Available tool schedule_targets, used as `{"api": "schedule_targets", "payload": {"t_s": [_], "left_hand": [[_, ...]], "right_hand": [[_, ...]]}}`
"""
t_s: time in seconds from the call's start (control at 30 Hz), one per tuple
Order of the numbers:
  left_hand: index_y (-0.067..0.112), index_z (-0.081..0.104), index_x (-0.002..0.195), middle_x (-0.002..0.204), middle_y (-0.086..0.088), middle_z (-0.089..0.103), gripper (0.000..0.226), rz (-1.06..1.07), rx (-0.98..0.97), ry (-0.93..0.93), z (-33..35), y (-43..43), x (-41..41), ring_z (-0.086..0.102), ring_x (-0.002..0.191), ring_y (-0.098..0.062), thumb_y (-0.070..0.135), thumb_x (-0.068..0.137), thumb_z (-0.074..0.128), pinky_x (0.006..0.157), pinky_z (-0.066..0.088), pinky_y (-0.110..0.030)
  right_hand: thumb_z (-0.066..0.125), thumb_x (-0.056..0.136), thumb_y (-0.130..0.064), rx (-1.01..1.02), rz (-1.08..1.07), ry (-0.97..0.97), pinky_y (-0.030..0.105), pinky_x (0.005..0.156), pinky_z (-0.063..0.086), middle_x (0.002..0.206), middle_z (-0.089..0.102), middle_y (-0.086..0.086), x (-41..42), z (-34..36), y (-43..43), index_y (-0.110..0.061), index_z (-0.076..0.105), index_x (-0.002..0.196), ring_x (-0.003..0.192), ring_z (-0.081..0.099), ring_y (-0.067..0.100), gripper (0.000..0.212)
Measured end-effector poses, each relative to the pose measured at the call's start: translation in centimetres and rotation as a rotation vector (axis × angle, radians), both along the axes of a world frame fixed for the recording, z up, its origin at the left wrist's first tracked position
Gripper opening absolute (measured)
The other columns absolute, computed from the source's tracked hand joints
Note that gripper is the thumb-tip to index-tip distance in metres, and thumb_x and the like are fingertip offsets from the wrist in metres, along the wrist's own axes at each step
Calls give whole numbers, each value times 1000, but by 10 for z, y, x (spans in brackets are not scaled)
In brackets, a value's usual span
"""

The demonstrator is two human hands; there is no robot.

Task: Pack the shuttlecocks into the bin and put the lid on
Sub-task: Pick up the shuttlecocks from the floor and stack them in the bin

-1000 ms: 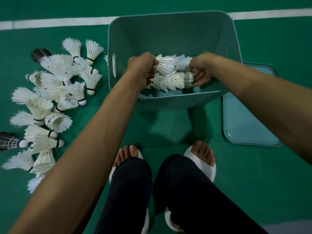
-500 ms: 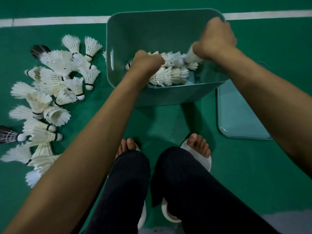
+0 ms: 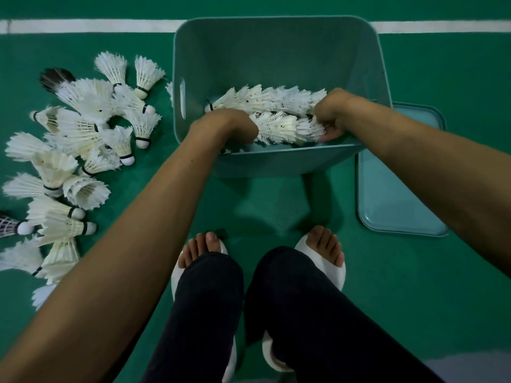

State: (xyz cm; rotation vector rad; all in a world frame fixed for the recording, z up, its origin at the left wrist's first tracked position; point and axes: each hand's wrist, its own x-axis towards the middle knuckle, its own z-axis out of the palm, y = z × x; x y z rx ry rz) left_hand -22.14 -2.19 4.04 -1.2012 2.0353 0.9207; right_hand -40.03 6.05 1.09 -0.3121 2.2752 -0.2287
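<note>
A teal plastic bin (image 3: pixel 276 51) stands on the green floor ahead of me. Inside it lie two nested rows of white shuttlecocks, a far row (image 3: pixel 265 99) and a near row (image 3: pixel 282 128). My left hand (image 3: pixel 224 128) is curled over the left end of the near row, just inside the bin's front wall. My right hand (image 3: pixel 331 114) grips the right end of the same row, fingertips under the feathers. The teal lid (image 3: pixel 392 189) lies flat on the floor to the right of the bin. A heap of loose shuttlecocks (image 3: pixel 72 150) lies on the floor to the left.
A white court line (image 3: pixel 83 25) runs across the floor behind the bin. My feet in white slippers (image 3: pixel 326 258) stand just in front of the bin, dark trousers below. A few dark-feathered shuttlecocks (image 3: pixel 55 77) sit at the heap's edge.
My right hand, raised near the bin's back right corner half a second ago, has come down onto the right end of the near row. The shuttlecocks now lie in two straighter rows.
</note>
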Motion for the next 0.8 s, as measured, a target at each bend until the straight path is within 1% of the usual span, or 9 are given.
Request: {"api": "schedule_targets", "payload": {"t_s": [0.1, 0.17, 0.27, 0.4, 0.5, 0.57, 0.63, 0.7, 0.8], "left_hand": [[7, 66, 111, 112, -12, 72, 17, 31, 82, 29, -15, -7, -3, 68, 104, -29, 15, 97, 60, 97, 56, -50], [6, 66, 111, 112, -12, 72, 17, 32, 94, 36, -22, -9, -6, 68, 109, -30, 11, 95, 63, 97, 56, -51], [7, 65, 104, 112, -12, 70, 10, 25, 118, 43, -26, -12, -10, 68, 111, -29, 7, 96, 59, 96, 57, -49], [5, 64, 110, 116, -13, 70, 16, 66, 128, 62, -30, -17, -10, 67, 112, -29, 11, 101, 52, 97, 57, -50], [7, 63, 115, 115, -12, 71, 23, 107, 142, 72, -32, -16, -5, 68, 108, -27, 14, 100, 47, 95, 57, -49], [6, 62, 118, 112, -12, 72, 25, 120, 132, 96, -31, -14, -5, 71, 106, -28, 13, 100, 45, 93, 58, -48], [1, 60, 121, 108, -15, 72, 28, 138, 102, 137, -26, -12, -6, 74, 98, -29, 11, 101, 44, 83, 61, -43], [-4, 58, 125, 108, -17, 69, 30, 148, 40, 205, -18, -11, -5, 73, 85, -28, 9, 101, 45, 68, 61, -38], [0, 65, 115, 108, -17, 72, 27, 248, -36, 380, -2, -12, 6, 74, 86, -31, 8, 96, 48, 64, 58, -38]], "right_hand": [[32, 108, -3, -21, -180, -166, 36, 39, 55, 86, 60, 7, -10, -9, -1, -8, 48, 83, 66, 58, 19, 30], [35, 106, 1, -41, -293, -215, 39, 46, 56, 106, 63, 10, -18, -15, -4, -6, 50, 89, 77, 64, 23, 24], [40, 104, 2, -61, -333, -219, 40, 42, 55, 121, 62, 14, -23, -24, -10, -3, 54, 99, 85, 68, 27, 15], [44, 103, 2, -118, -202, -140, 40, 34, 54, 127, 66, 15, -14, -20, -18, -4, 55, 102, 93, 74, 31, 13], [58, 99, 0, -76, -20, 175, 44, 42, 60, 108, 69, 22, 1, -4, -16, -1, 57, 87, 79, 75, 38, 12], [57, 100, -6, -23, 197, 302, 41, 59, 65, 98, 63, 19, 11, 8, -11, 0, 57, 94, 73, 71, 34, 9], [56, 99, -9, -32, 340, 362, 41, 82, 63, 101, 62, 15, 16, 19, -9, -2, 57, 97, 85, 69, 32, 7], [55, 97, -10, -80, 378, 416, 44, 92, 59, 111, 66, 15, 22, 33, -10, -4, 59, 101, 98, 70, 34, 8], [50, 100, -21, -231, 348, 446, 39, 80, 59, 110, 67, 15, 30, 59, -13, -5, 60, 105, 92, 71, 35, 19]]}}
